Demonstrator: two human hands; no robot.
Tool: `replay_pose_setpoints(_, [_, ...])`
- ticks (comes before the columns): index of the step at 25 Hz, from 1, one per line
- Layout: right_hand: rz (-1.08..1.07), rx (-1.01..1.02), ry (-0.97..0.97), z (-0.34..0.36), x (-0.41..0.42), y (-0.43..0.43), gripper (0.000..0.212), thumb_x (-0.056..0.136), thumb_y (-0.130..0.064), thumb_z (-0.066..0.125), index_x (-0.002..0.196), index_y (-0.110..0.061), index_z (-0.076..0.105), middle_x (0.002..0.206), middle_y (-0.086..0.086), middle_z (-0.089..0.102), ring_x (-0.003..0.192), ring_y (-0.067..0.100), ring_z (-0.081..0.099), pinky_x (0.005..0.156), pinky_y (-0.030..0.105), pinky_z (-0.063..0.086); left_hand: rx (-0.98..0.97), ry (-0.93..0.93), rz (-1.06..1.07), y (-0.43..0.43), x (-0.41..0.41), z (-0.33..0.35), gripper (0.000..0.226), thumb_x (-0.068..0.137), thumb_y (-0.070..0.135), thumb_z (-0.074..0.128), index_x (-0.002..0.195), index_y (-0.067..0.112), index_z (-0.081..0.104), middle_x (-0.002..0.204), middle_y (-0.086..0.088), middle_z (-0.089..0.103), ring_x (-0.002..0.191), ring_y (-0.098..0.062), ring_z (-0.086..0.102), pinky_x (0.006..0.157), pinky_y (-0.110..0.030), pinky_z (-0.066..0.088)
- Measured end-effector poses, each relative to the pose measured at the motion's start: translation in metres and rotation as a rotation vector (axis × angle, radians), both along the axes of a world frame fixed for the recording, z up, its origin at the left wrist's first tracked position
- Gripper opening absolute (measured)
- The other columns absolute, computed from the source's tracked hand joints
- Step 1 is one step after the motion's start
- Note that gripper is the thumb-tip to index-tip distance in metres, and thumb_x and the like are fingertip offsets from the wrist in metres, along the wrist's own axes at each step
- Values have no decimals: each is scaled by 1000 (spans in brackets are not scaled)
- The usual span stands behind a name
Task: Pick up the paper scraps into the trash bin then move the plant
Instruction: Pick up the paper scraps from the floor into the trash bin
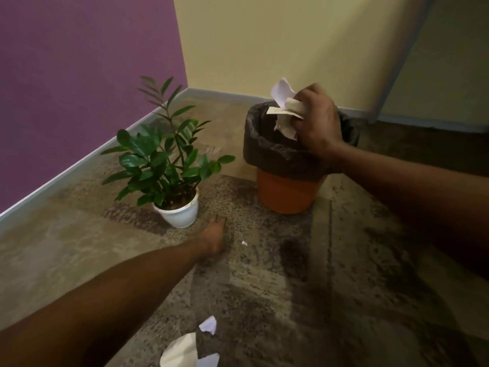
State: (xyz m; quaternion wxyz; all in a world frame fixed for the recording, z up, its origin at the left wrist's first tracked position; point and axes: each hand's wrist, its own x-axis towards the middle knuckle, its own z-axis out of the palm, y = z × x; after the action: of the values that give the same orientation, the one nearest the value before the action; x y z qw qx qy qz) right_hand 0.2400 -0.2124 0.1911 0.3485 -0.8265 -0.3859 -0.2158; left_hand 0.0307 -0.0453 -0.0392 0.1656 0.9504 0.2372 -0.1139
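Right hand (317, 123) gripping paper scraps (284, 107) above trash bin (288, 189)

Paper, plastic, carpet
Crumpled matt paper scraps (283, 102) at one o'clock; crinkly plastic liner (270, 152) on smooth orange bin (285, 192); glossy plant leaves (148, 147); rough carpet (264, 287).

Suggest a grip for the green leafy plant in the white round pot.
Probably the white round pot, by its wall under the flared rim, low from the near side. Green leaves overhang the top and left; the rim stops slipping.
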Motion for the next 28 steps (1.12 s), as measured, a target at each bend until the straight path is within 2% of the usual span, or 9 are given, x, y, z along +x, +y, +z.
replay_pose_setpoints(3, [-141, -119, 113, -7, 27, 4, 28, 79, -21, 76, 106, -17, 68, 116, 5, 58, 100, 32, 61, 85, 45, 53, 5, 63, -7, -2, 13, -10, 74, 98, 21, 52, 160, 15, 12, 167, -16, 6, 152, -38, 19, 121, -47, 27])
replay_pose_setpoints(8, [-164, -217, 263, -18, 40, 10, 30, 81, -17, 79, 108, -21, 66, 125, 7, 55, 110, 30, 61, 95, 48, 55, -39, 91, 29, -25, 13, -33, 70, 100, 24, 44, 160, 9, 11, 166, -21, 7, 153, -37, 11, 125, -45, 20])
replay_pose_setpoints(13, [-135, -220, 284, -18, 40, 10, 32, 83, 4, 58, 110, -9, 67, 116, 13, 66, 109, 31, 65, 95, 49, 56, 58, -93, -125, -58, 0, -51, 56, 99, 18, 47, 151, 3, 33, 158, -18, 30, 148, -35, 26, 121, -38, 27])
replay_pose_setpoints(16, [-144, -240, 244, -17, 39, 13, 27, 87, 4, 54, 106, -10, 67, 111, 13, 66, 104, 34, 66, 91, 47, 57, 140, -90, -215, -66, -4, -53, 43, 102, 21, 44, 146, 17, 45, 150, -11, 45, 136, -29, 45, 113, -38, 39])
replay_pose_setpoints(17, [-149, -241, 241, -18, 39, 14, 28, 87, 5, 54, 106, -12, 67, 113, 12, 65, 105, 33, 66, 92, 46, 57, 157, -77, -219, -67, -4, -50, 39, 103, 22, 42, 141, 19, 48, 143, -10, 50, 129, -28, 50, 106, -39, 44])
replay_pose_setpoints(20, [-160, -266, 218, -24, 36, 15, 27, 87, 0, 58, 106, -18, 65, 117, 6, 58, 106, 31, 62, 91, 47, 55, 148, -59, -271, -67, -2, -44, 39, 101, 6, 41, 138, 3, 49, 140, -18, 49, 129, -33, 46, 102, -42, 49])
replay_pose_setpoints(22, [-172, -319, 176, -27, 34, 15, 28, 85, -2, 66, 105, -22, 65, 115, 3, 57, 103, 29, 63, 88, 46, 56, 136, 7, -237, -64, 3, -42, 33, 101, 8, 41, 129, -2, 56, 130, -20, 55, 125, -34, 48, 95, -43, 49])
replay_pose_setpoints(25, [-157, -341, 119, -28, 28, 9, 25, 84, -5, 67, 103, -22, 65, 112, 3, 56, 99, 28, 63, 85, 46, 56, 247, 70, -383, -62, 11, -29, 30, 101, 12, 43, 120, 0, 63, 122, -18, 62, 119, -32, 55, 92, -42, 49])
replay_pose_setpoints(28, [-132, -356, 29, -21, 22, -3, 23, 83, -5, 65, 99, -21, 64, 110, 4, 57, 94, 30, 63, 80, 43, 56, 211, 45, -418, -62, 8, -15, 26, 97, 10, 51, 115, 9, 69, 118, -13, 68, 109, -26, 65, 90, -34, 52])
